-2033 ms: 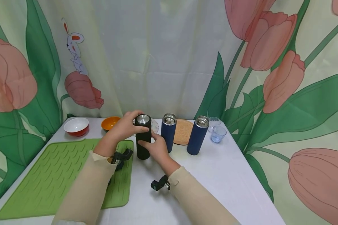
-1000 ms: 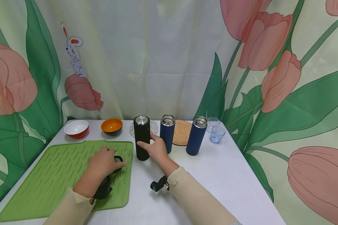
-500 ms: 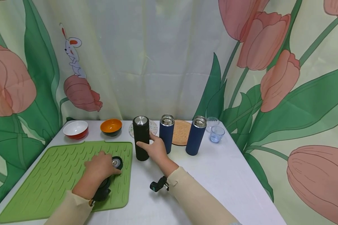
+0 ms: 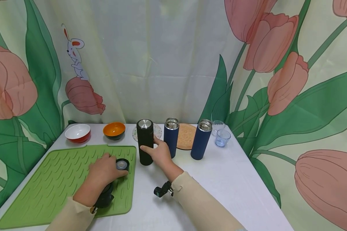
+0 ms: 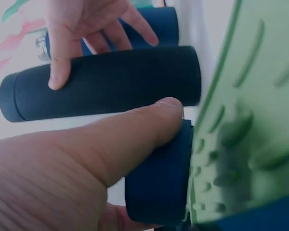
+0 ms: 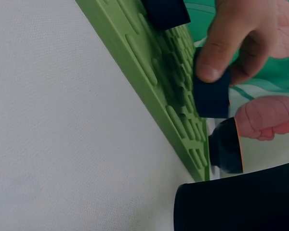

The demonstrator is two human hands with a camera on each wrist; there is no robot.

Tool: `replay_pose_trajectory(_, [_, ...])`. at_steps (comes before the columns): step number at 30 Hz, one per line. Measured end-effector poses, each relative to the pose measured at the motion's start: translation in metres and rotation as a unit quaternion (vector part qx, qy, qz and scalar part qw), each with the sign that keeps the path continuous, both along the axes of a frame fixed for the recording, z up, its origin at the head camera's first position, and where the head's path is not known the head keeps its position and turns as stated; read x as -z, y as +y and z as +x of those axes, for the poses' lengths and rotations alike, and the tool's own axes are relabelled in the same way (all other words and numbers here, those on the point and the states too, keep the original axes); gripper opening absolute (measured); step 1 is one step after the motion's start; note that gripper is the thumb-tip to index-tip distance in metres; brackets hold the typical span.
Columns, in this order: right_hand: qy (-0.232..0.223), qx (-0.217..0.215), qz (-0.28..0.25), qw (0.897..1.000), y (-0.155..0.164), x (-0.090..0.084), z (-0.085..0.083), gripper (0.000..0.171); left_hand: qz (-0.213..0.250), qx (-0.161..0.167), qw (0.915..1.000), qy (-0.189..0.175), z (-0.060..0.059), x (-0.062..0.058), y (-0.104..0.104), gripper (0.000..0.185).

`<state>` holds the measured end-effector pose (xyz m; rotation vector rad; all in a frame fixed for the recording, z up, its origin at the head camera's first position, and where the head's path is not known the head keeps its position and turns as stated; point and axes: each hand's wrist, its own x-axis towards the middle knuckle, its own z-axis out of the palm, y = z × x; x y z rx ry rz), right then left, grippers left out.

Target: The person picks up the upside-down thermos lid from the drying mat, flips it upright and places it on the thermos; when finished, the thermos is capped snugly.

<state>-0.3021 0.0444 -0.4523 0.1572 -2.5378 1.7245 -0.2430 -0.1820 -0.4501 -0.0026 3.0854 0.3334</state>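
My left hand [image 4: 102,170] pinches a dark blue bottle lid [image 4: 122,164] between thumb and fingers, close over the right part of the green mat [image 4: 63,173]. The lid's round grey inner side shows from above. In the left wrist view the thumb lies along the lid's side. My right hand [image 4: 161,152] grips an upright black thermos bottle [image 4: 146,144], its thumb on the near side. That bottle has its steel-topped lid on. Right beside it stand a blue thermos bottle [image 4: 171,136] and a second blue thermos bottle [image 4: 200,142], both without lids.
Another dark blue lid [image 6: 166,12] sits on the mat by my left wrist. Farther back stand a red-and-white bowl [image 4: 78,133], an orange bowl [image 4: 114,130], a patterned plate [image 4: 157,131], a round wooden board [image 4: 186,138], a clear glass [image 4: 218,126] and a blue glass [image 4: 222,138].
My left hand has left the top of the black bottle, come down to the mat and taken hold of a blue lid, now shifted slightly right. The right hand stays on the black bottle.
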Motion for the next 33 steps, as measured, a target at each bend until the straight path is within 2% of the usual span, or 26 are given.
replay_pose_trajectory(10, [-0.003,0.006,0.003,1.000,0.000,0.000,0.001,0.080,0.008,0.041,0.9951,0.090,0.004,-0.006,0.018,0.089])
replay_pose_trajectory(18, [0.022,0.007,-0.001,1.000,-0.002,0.003,0.000,0.072,0.028,0.068,0.9881,0.135,0.007,-0.012,0.033,0.084])
replay_pose_trajectory(22, [0.029,0.020,0.000,0.999,-0.005,0.004,0.001,0.071,0.032,0.069,0.9872,0.140,0.008,-0.014,0.039,0.081])
replay_pose_trajectory(27, [0.027,0.038,0.006,0.999,-0.008,0.003,0.004,0.072,0.038,0.060,0.9895,0.126,0.010,-0.014,0.043,0.080])
replay_pose_trajectory(33, [0.024,0.042,0.005,0.999,-0.008,0.003,0.007,0.076,0.037,0.064,0.9888,0.130,0.010,-0.013,0.046,0.080])
